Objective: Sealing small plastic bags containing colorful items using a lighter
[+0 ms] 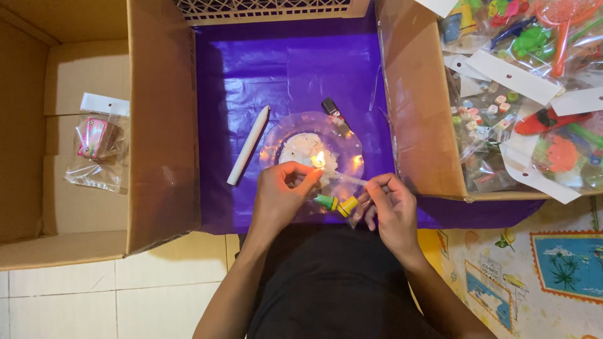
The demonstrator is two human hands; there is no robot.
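My left hand and my right hand both pinch a small clear plastic bag stretched between them. Inside the bag sit a green toy and a yellow toy. The bag's top edge is held at a small flame, which burns on a melted white candle in a clear round dish. All this lies on a purple sheet.
A white unlit candle and a dark lighter lie on the purple sheet. Left is an open cardboard box holding one packed bag. Right is a cardboard box full of bagged colourful toys.
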